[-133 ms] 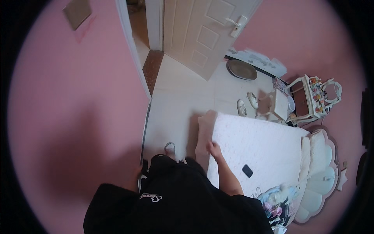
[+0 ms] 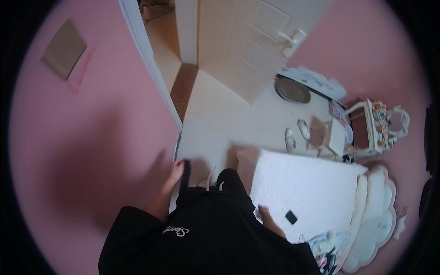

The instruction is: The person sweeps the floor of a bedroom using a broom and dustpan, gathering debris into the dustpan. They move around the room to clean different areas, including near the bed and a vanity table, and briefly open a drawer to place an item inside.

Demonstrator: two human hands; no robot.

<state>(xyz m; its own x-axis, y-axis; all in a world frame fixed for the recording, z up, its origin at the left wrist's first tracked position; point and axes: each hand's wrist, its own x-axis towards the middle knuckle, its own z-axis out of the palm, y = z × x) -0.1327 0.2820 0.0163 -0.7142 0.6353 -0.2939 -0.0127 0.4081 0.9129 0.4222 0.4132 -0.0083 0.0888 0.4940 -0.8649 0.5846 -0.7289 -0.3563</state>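
Observation:
My left hand [image 2: 176, 170] is out beside the pink wall, fingers closed round a narrow black strip-like object [image 2: 185, 176] whose kind I cannot make out. Low over the near edge of the bed [image 2: 302, 176] hangs my right hand [image 2: 264, 212]. Its fingers are smeared and partly turned away, and no held thing shows. A dark phone [image 2: 291, 217] lies on the white bedding to the right of that hand. My bent knee [image 2: 229, 179] in black shorts shows between the two hands.
Ahead stands an open white door [image 2: 243, 41] beside a doorway. White shoes [image 2: 290, 139], a small white stool [image 2: 332, 137], a dressing table [image 2: 366, 130] and an oval basin [image 2: 293, 90] are at the far right. Clothes [image 2: 327, 247] are heaped by the shell-shaped headboard [image 2: 376, 220].
My left hand has swung forward with the black object. My right hand has drawn back toward my body along the bed's edge. The whole view has shifted, and my knee has come forward.

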